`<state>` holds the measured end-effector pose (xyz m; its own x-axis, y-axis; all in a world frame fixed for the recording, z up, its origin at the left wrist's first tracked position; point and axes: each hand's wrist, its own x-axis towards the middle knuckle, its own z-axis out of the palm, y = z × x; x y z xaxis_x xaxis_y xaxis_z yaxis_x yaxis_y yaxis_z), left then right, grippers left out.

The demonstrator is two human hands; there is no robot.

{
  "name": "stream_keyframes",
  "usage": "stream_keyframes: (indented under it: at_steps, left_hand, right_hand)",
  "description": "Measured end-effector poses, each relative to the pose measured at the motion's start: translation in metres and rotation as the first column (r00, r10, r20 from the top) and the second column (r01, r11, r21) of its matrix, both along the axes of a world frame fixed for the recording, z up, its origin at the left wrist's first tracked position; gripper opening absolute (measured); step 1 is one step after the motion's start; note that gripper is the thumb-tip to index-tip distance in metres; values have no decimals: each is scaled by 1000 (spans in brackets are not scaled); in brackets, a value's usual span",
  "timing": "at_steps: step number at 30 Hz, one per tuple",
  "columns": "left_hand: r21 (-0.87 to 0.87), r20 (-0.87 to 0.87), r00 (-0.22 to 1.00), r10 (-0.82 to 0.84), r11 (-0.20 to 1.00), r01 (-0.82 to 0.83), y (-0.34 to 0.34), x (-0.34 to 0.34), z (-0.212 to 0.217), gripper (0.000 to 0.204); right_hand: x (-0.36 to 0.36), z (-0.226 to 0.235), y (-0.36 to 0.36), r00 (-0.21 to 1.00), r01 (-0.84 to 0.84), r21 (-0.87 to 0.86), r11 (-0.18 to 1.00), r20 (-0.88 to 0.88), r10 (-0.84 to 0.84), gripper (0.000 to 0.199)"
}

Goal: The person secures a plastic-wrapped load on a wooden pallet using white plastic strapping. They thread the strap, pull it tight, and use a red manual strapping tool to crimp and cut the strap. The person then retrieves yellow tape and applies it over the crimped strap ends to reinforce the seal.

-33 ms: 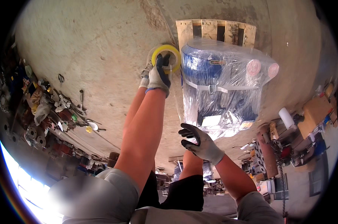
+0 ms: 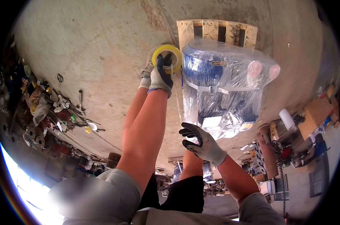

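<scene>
My left hand (image 2: 161,75), in a grey glove with dark palm and fingers, holds a yellow-rimmed roll of tape (image 2: 155,57), its fingers hooked into the ring. The roll is beside the far left corner of a blue load (image 2: 201,67) wrapped in clear plastic film. A thin pale strip (image 2: 179,107) seems to run from the roll toward my right hand. My right hand (image 2: 205,145), gloved alike, hovers at the load's near left corner with its fingers curved and apart. Whether a fingertip touches the strip, I cannot tell.
Under the load is a wooden pallet (image 2: 210,30); a white strap with a metal buckle (image 2: 212,90) crosses the load. Two pinkish round ends (image 2: 254,68) show through the film. Tools and scrap (image 2: 42,107) lie along the left, with a hammer (image 2: 80,99). A rusty cylinder (image 2: 267,153) and cardboard box (image 2: 316,114) are at right.
</scene>
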<state>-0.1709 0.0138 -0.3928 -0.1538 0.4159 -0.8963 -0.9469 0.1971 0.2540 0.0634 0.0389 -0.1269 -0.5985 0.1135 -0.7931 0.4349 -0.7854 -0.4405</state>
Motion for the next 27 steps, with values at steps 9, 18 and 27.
stream_keyframes:
  at_steps: [9, 18, 27]
  left_hand:
    - [119, 32, 993, 109, 987, -112, -3, 6, -7, 53]
    - [1, -422, 883, -205, 974, 227, -24, 5, -31, 59]
    - [-297, -445, 682, -580, 814, 498, -86, 22, -23, 64]
  right_hand:
    - [-109, -62, 160, 980, 2, 886, 463, -93, 173, 59]
    - [-226, -214, 179, 266, -848, 524, -79, 550, 792, 52]
    - [-227, -220, 181, 435, -815, 577, 57, 544, 717, 37]
